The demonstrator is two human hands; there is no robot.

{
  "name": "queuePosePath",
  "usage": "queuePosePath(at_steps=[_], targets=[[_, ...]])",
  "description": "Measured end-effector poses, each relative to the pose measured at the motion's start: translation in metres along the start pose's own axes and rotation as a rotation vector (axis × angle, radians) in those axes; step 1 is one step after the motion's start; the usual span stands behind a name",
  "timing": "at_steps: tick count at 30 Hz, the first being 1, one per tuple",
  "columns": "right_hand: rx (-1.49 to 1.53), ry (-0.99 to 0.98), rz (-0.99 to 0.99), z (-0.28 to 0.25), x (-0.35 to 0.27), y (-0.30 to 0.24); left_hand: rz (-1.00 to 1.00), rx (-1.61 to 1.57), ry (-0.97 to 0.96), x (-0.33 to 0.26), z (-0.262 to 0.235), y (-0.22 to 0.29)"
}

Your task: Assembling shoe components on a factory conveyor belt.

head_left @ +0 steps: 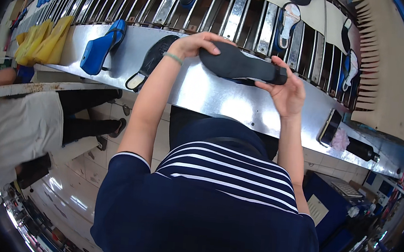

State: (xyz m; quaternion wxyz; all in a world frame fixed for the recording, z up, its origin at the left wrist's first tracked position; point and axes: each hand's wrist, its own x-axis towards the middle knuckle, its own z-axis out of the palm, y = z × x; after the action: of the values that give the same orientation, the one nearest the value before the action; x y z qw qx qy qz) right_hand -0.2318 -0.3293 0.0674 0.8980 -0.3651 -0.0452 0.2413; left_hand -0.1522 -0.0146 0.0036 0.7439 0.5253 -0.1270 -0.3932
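Above the metal bench [200, 94] I hold a black sandal [239, 65] sideways, its dark outsole facing me. My left hand [197, 45] is closed around the broad toe end, with the thumb on the sole. At the narrower heel end, the fingers and thumb of my right hand [288, 88] pinch the heel block. The sandal's upper side is mostly hidden. Left of my left forearm, a dark sandal sole [155, 60] rests on the bench. Beyond it stands a blue shoe last [103, 48] with a dark strap.
A roller conveyor [222, 11] runs behind the bench, carrying a sandal on a last [288, 25]. Yellow lasts [45, 40] stand at the left. On the right lie a phone [330, 127] and a black bottle [362, 150]. A cardboard sheet with spikes [388, 61] borders the conveyor. Another person [32, 124] is at left.
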Motion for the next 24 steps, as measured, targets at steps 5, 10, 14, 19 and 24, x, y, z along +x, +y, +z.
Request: queuePosePath(at_steps=[5,10,14,19,24], targets=[[-0.149,-0.212,0.342,-0.038,0.013,-0.040,-0.036,0.143,-0.002,0.043,-0.001,0.029],[-0.333,-0.091,0.657,-0.020,0.028,-0.040,-0.103,0.069,-0.099,0.080,0.010,0.034],[-0.413,0.056,0.651,0.004,0.029,-0.035,-0.020,0.071,0.122,0.095,0.034,0.018],[-0.388,0.193,0.541,-0.006,0.026,-0.032,0.156,-0.622,0.037,0.075,0.058,-0.027],[-0.504,0.218,0.565,-0.012,0.024,-0.031,0.222,-0.743,-0.067,0.067,0.079,-0.045]])
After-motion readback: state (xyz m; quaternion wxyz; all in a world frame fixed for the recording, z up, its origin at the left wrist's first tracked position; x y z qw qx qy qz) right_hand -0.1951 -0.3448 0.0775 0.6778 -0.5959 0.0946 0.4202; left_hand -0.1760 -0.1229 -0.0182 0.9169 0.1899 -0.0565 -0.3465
